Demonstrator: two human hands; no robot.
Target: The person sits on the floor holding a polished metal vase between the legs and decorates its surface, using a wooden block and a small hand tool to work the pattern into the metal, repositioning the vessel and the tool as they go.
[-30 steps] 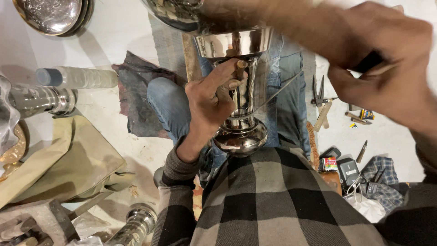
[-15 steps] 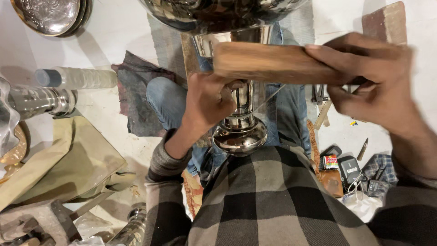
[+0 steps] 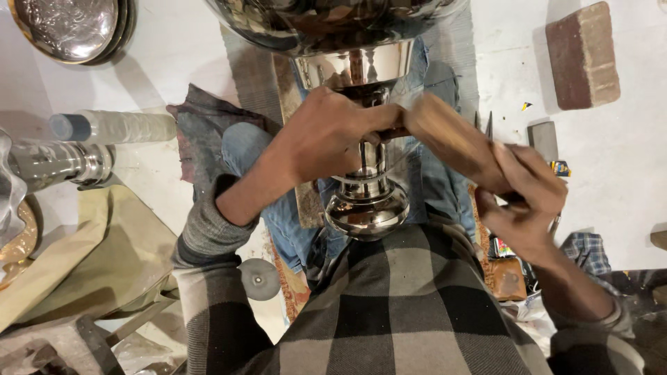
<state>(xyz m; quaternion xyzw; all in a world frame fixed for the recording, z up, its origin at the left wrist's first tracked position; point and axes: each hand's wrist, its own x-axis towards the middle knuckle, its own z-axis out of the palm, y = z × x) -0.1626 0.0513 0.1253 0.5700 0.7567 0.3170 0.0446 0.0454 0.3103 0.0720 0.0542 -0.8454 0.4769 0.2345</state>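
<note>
Left hand (image 3: 326, 135) grip is wrapped around the stem of the polished metal vessel (image 3: 365, 173). Right hand (image 3: 524, 198) grip clamps a wooden block (image 3: 451, 139) (blurred) against that stem, right of it.

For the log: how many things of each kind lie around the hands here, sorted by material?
Shiny metal pieces: 3 (urn, dish stack, tube)
Wooden mallet: 1
Brick: 1
Plastic-wrapped roll: 1
Dark cloth: 1
Total: 7
</note>
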